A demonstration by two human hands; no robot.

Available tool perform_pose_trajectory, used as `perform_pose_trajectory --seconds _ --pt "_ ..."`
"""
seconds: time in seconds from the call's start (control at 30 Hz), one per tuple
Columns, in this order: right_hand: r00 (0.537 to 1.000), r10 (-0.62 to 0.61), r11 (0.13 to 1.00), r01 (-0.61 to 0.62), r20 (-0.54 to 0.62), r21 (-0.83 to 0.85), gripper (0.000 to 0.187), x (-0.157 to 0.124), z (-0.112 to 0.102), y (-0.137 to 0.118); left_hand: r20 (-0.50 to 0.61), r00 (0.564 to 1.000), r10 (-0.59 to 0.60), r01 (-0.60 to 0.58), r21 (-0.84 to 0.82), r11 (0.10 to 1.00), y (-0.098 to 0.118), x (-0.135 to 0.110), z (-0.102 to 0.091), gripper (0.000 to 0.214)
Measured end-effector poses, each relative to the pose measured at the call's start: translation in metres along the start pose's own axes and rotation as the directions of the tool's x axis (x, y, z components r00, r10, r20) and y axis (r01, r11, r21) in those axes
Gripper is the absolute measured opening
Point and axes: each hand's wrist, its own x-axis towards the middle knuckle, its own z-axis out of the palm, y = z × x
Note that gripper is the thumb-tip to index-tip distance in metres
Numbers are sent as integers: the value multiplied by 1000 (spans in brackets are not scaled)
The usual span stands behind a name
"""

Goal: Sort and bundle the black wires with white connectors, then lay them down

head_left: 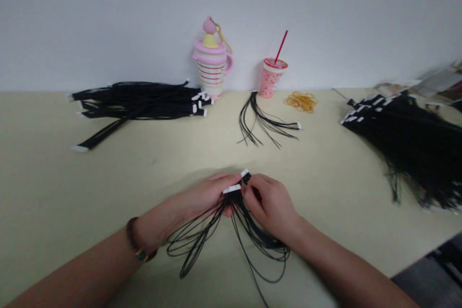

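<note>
Between my two hands, low in the middle of the head view, is a wire harness (202,235) of thin black wires with white connectors (232,188). My left hand (207,196) is closed on it near the front connector, thumb on top and fingers partly hidden beneath. My right hand (270,202) pinches the wires beside a second white connector (245,172) just behind. Black wires loop down below both hands, and one strand runs off the bottom edge. Exactly which wire my right fingertips grip is hidden.
A pile of black wire harnesses (144,101) lies at back left, a larger one (407,149) at right. Along the wall stand a striped lidded mug (211,74) and a pink cup with straw (270,82). Near them lie a loose harness (265,118) and yellow rubber bands (301,102).
</note>
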Motion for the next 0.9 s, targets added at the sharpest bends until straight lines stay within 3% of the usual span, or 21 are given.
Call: perform_pose_trajectory --seconds 0.9 --pt "1000 -13 997 12 18 70 18 1 -3 2 -13 1000 -5 5 -5 1000 4 -1 5 33"
